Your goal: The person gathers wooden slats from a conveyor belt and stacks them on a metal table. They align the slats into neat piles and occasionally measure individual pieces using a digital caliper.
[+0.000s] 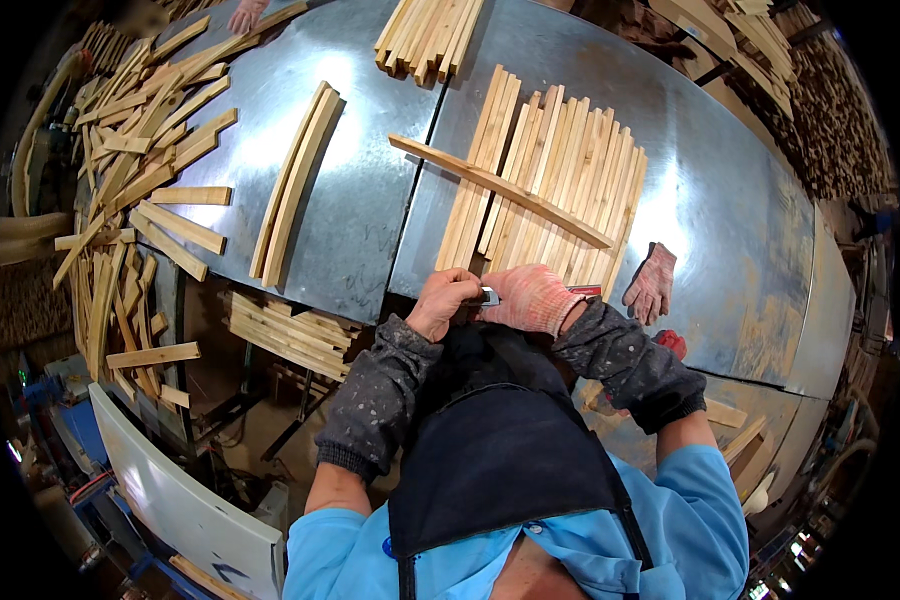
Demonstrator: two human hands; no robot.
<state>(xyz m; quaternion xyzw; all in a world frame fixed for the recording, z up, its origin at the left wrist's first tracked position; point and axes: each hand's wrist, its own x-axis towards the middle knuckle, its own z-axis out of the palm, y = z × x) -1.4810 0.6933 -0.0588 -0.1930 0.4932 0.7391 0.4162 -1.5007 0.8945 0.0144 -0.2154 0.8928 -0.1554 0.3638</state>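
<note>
My bare left hand (440, 303) and my gloved right hand (530, 298) meet in front of my dark apron, at the table's near edge. Between them is a small silver-and-black object (488, 297), its kind too small to make out. The left fingers pinch it; the right hand, in a pinkish work glove, closes round its other side. Just beyond lies a row of light wooden strips (560, 180), side by side, with one strip (500, 190) laid slantwise on top. A loose glove (652, 284) rests on the table to the right.
Two curved strips (295, 185) lie left on the metal table (360, 230). Heaped wood pieces (160, 130) cover the far left, where another person's gloved hand (247, 15) reaches in. A strip bundle (430, 35) lies at the back. More strips (290, 335) are stacked below the table edge.
</note>
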